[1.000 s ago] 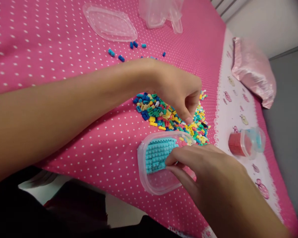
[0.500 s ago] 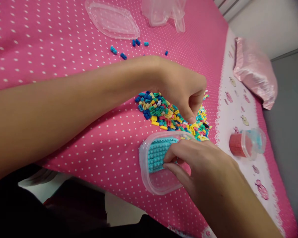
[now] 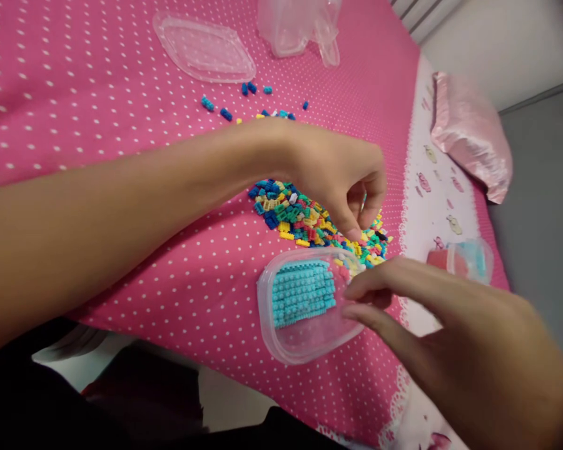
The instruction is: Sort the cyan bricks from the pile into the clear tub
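My left hand (image 3: pixel 342 178) hangs over a pile of small multicoloured toy bricks (image 3: pixel 304 219). Its fingers curl in toward the thumb at the pile's near edge, and whatever they pinch is too small or hidden to make out. Just below the pile stands a clear plastic container (image 3: pixel 291 356), with light blue toy bricks (image 3: pixel 303 294) lined up in tight rows inside. At the container's right rim is my right hand (image 3: pixel 450 331), thumb and forefinger slightly apart with nothing visible between them.
A clear lid (image 3: pixel 204 47) and another clear plastic container (image 3: pixel 286 28) lie at the far side of the pink dotted cloth (image 3: pixel 122 125). Several loose blue bricks (image 3: pixel 226 114) are scattered near them. To the right are a tub with red and blue contents (image 3: pixel 464 259) and a pink pillow (image 3: pixel 473 134).
My right hand has drawn back to the right from above the light blue bricks, and its fingers have parted. My left hand remains at the pile, its fingers slightly shifted.
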`<state>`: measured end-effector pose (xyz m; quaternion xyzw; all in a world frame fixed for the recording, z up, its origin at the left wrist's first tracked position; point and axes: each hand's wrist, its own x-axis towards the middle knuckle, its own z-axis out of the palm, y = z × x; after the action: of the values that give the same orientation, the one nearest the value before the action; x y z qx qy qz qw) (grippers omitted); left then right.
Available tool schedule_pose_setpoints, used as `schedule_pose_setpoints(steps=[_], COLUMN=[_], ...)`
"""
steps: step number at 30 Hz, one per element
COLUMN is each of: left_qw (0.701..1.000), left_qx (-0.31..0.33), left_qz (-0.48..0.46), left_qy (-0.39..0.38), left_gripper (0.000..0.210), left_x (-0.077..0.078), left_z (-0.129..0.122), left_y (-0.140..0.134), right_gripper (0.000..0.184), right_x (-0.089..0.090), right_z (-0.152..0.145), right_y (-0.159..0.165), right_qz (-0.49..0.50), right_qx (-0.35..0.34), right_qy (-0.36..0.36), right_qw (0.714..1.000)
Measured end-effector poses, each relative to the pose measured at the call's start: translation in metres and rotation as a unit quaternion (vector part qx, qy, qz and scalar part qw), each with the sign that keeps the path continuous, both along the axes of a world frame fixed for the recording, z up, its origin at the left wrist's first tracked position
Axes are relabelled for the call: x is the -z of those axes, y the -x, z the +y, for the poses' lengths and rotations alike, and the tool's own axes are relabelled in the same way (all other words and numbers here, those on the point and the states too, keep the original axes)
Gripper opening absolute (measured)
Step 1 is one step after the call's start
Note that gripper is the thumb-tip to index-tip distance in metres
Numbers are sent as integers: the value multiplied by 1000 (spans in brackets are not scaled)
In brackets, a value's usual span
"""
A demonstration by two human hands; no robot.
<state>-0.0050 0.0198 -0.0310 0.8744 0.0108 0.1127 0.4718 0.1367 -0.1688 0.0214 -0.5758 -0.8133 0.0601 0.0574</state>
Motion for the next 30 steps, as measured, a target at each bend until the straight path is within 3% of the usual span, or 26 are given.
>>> schedule_pose_setpoints(steps=[5,12,18,23,30], left_qw=[993,992,993,993,994], left_qx=[34,13,-5,19,5], left_qz=[-26,-51,-36,-14,-1], left_qy=[114,112,116,119,105], left_gripper=[27,31,30,31,29], left_x=[-5,2,3,0,-1], left_z=[-16,-22,-22,-21,-17], left_y=[-7,-15,-16,-15,-13], right_gripper=[6,21,14,5,8], right_x=[-8,11,11,11,15], right_z=[-1,4,5,5,5], right_y=[-10,-8,-8,-10,-12], right_qz=[38,196,182,205,190], right_qx=[91,131,146,167,164], right_qy=[-107,-43,-52,-46,-46], right_qw=[989,971,971,963,967])
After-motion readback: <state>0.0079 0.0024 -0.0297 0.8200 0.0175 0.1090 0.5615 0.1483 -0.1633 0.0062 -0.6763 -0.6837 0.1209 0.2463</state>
